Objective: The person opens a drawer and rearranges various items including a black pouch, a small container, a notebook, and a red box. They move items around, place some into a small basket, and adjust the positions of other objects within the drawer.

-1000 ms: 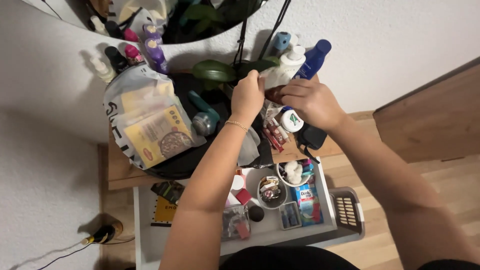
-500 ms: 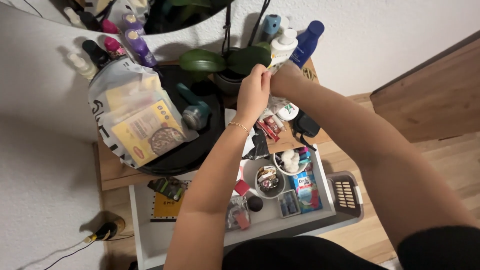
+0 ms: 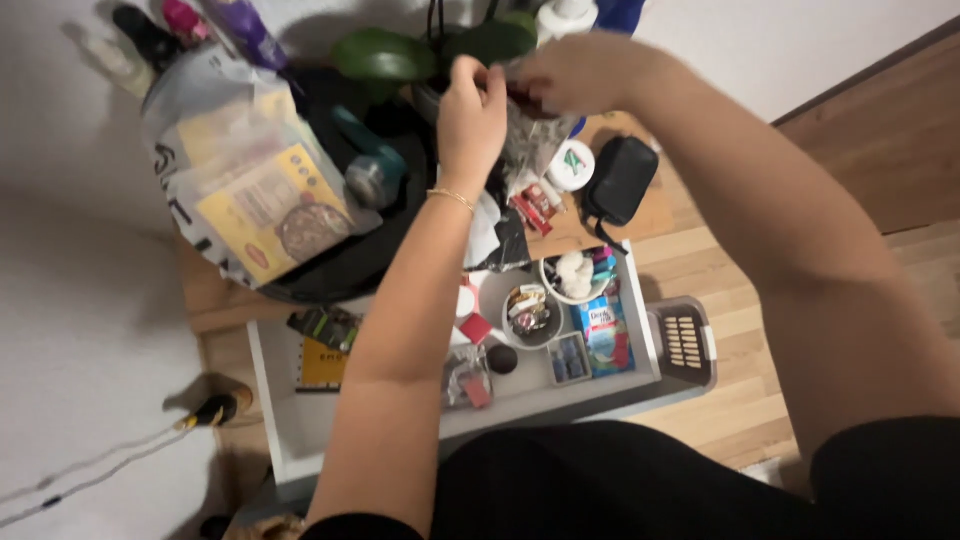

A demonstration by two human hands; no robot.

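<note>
Up by the plant, your left hand and right hand both pinch the top edge of a clear plastic bag; it hangs straight down between them above the tabletop.

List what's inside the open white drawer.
The open drawer holds two small bowls, a blue packet, a yellow card and small clutter. The left forearm covers its middle.

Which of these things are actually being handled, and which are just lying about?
In hand: crinkly clear plastic bag, held between left hand and right hand.

Lying about: black zip pouch, round white tin, yellow food packet, open white drawer, grey slotted basket.
</note>
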